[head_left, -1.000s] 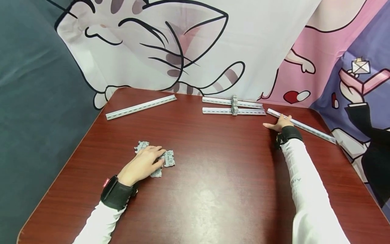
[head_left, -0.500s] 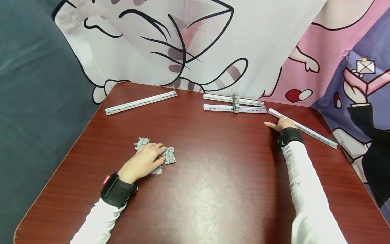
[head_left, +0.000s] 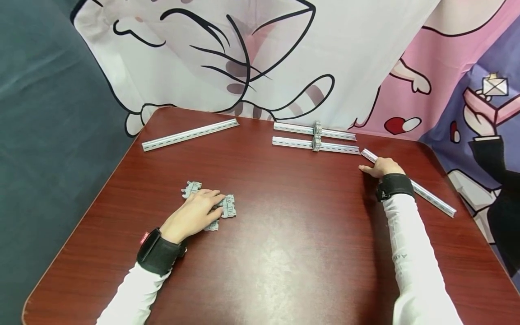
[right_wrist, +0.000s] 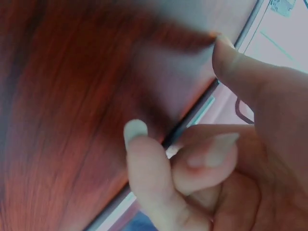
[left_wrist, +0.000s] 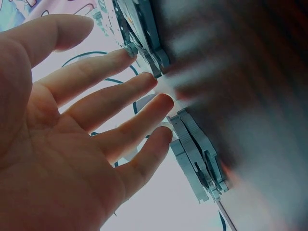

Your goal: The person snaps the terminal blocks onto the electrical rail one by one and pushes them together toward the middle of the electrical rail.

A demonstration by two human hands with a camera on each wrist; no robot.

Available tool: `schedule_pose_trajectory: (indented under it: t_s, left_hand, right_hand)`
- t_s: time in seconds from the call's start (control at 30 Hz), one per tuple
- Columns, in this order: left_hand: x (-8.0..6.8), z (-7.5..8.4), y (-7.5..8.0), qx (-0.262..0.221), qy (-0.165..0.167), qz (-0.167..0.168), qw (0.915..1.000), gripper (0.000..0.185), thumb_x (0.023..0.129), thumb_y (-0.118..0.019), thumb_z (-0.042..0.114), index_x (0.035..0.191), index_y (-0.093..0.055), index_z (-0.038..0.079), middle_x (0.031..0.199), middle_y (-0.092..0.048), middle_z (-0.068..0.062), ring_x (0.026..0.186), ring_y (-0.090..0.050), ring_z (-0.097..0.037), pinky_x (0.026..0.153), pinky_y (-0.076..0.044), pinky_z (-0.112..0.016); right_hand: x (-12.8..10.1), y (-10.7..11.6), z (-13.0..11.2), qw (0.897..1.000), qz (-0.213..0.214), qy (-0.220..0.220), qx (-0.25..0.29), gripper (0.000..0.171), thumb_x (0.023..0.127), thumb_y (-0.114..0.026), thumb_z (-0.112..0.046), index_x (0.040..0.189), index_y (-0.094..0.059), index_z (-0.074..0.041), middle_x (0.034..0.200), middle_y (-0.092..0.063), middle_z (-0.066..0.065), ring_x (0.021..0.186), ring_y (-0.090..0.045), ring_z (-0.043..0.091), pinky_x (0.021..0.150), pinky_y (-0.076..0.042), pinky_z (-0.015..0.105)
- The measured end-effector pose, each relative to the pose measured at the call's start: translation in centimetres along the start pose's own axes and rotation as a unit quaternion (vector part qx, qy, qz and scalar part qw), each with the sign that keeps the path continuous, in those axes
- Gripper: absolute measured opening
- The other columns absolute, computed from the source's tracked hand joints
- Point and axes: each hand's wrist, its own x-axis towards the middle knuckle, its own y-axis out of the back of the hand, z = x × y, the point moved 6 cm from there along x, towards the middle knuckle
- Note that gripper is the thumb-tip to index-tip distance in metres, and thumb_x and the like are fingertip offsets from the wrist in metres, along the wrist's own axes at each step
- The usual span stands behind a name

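Straight, spread fingers of my left hand [head_left: 192, 215] lie over several grey terminal blocks [head_left: 229, 206] on the table, covering part of them. In the left wrist view the fingertips come right up to the standing blocks [left_wrist: 195, 149], the palm turned toward the camera. At the right, my right hand [head_left: 383, 169] holds a slotted DIN rail [head_left: 432, 197] near its far end, hiding a stretch of it. The right wrist view shows curled fingers [right_wrist: 151, 168] and a thumb reaching out to the tabletop; the hold itself is mostly hidden there.
Two parallel DIN rails [head_left: 298, 143] lie at the back, a row of grey blocks [head_left: 317, 136] spanning both. Another DIN rail [head_left: 191, 134] lies slanted at the back left. A printed curtain [head_left: 284, 58] hangs behind the brown table [head_left: 284, 253].
The right rail has swung so its near end points more toward me, the right hand moving slightly with it. The left hand stays over the blocks; the head view has shifted a little.
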Motion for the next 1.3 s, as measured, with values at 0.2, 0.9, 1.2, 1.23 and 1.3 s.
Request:
schedule_pose_trajectory:
  t_s: [0.2, 0.9, 1.2, 1.23, 1.3]
  left_hand:
    - [-0.1, -0.1, 0.2, -0.001, 0.005, 0.001, 1.0, 0.039, 0.094, -0.056, 0.017, 0.128, -0.059, -0.003, 0.133, -0.057, -0.025, 0.128, -0.047, -0.04, 0.105, -0.035, -0.057]
    - [-0.3, 0.0, 0.6, -0.001, 0.01, 0.002, 0.9999, 0.04, 0.094, -0.056, 0.017, 0.129, -0.059, -0.002, 0.135, -0.056, -0.024, 0.129, -0.046, -0.04, 0.106, -0.034, -0.056]
    - [-0.1, -0.1, 0.1, -0.006, 0.01, -0.001, 0.9999, 0.041, 0.094, -0.057, 0.018, 0.129, -0.058, -0.002, 0.135, -0.055, -0.025, 0.13, -0.046, -0.041, 0.106, -0.033, -0.057]
    - [0.0, -0.1, 0.0, -0.007, 0.009, -0.003, 0.9999, 0.041, 0.094, -0.057, 0.018, 0.129, -0.058, -0.002, 0.135, -0.055, -0.025, 0.13, -0.045, -0.041, 0.106, -0.033, -0.057]
    - [0.0, -0.1, -0.2, -0.01, 0.011, -0.009, 0.9998, 0.042, 0.094, -0.057, 0.019, 0.13, -0.058, -0.002, 0.135, -0.055, -0.025, 0.13, -0.045, -0.041, 0.106, -0.033, -0.057]
  right_hand:
    - [-0.4, 0.0, -0.3, 1.0, -0.018, 0.009, 0.0, 0.061, 0.093, -0.052, -0.052, 0.086, -0.058, 0.008, 0.061, -0.056, 0.011, 0.056, -0.057, 0.021, 0.056, -0.045, 0.034]
    - [-2.8, -1.1, -4.0, 0.998, 0.015, 0.065, -0.007, 0.053, 0.09, -0.059, -0.05, 0.07, -0.056, 0.0, 0.066, -0.059, 0.015, 0.046, -0.058, 0.016, 0.051, -0.047, 0.032]
    - [-2.8, -1.9, -6.8, 0.995, 0.029, 0.093, -0.012, 0.055, 0.089, -0.06, -0.051, 0.067, -0.06, 0.0, 0.054, -0.058, 0.01, 0.04, -0.055, 0.014, 0.046, -0.044, 0.029]
    - [-2.8, -2.0, -6.9, 0.995, 0.028, 0.094, -0.013, 0.055, 0.089, -0.06, -0.051, 0.068, -0.06, 0.0, 0.054, -0.057, 0.01, 0.041, -0.055, 0.014, 0.046, -0.044, 0.029]
    - [-2.7, -2.3, -7.2, 0.995, 0.025, 0.094, -0.013, 0.055, 0.09, -0.06, -0.05, 0.069, -0.06, 0.001, 0.056, -0.058, 0.011, 0.042, -0.056, 0.015, 0.047, -0.044, 0.029]
